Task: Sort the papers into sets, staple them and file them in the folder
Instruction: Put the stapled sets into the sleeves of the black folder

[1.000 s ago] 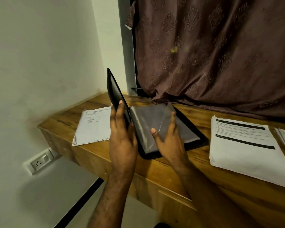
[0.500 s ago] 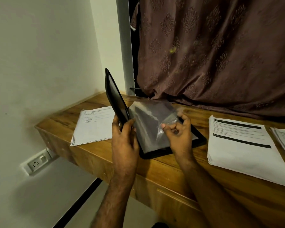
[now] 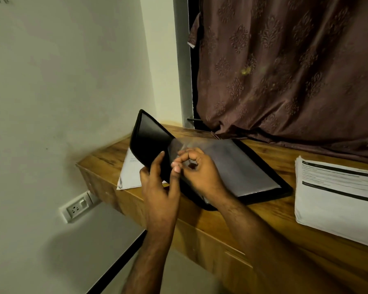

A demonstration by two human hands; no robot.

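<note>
A black folder (image 3: 270,183) lies open on the wooden desk (image 3: 253,225), its front cover (image 3: 149,143) raised and tilted left. Grey clear plastic sleeves (image 3: 238,164) fill its right half. My left hand (image 3: 159,185) grips the lower edge of the raised cover, thumb in front, fingers behind. My right hand (image 3: 198,168) pinches the near left corner of a clear sleeve and lifts it. A paper set (image 3: 130,172) lies on the desk at the left, partly behind the cover. A thicker stack of printed papers (image 3: 336,196) lies at the right.
A brown patterned curtain (image 3: 285,71) hangs behind the desk and drapes onto its back edge. A white wall (image 3: 62,81) stands close on the left, with a power socket (image 3: 77,207) below the desk's corner. The desk's front edge runs diagonally down to the right.
My right hand went from lying flat on the sleeves to pinching one sleeve and moving left toward the spine. The cover tilted further open to the left in my left hand.
</note>
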